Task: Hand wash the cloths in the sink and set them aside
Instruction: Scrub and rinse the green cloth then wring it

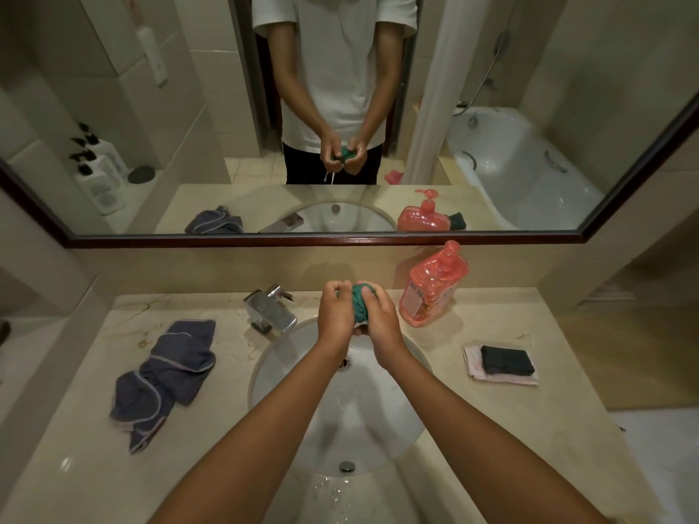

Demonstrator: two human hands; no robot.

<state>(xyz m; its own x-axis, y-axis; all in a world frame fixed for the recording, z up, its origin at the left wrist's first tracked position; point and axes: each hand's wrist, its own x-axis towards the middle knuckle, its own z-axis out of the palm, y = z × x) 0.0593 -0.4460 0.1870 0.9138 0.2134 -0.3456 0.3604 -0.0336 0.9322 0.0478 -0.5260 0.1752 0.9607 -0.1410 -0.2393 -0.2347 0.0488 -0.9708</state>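
This is a bathroom. A round white sink with a chrome tap sits in a marble counter under a wide framed mirror. The mirror reflects a bathtub and tiled walls.

Faucet left, soap bottle right.

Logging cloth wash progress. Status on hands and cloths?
Left hand and right hand both wringing green cloth over sink. Blue cloth on counter, left. Nothing in the way.

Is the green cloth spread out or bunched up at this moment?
Bunched up. The green cloth is a tight wad gripped between the left hand and right hand above the sink.
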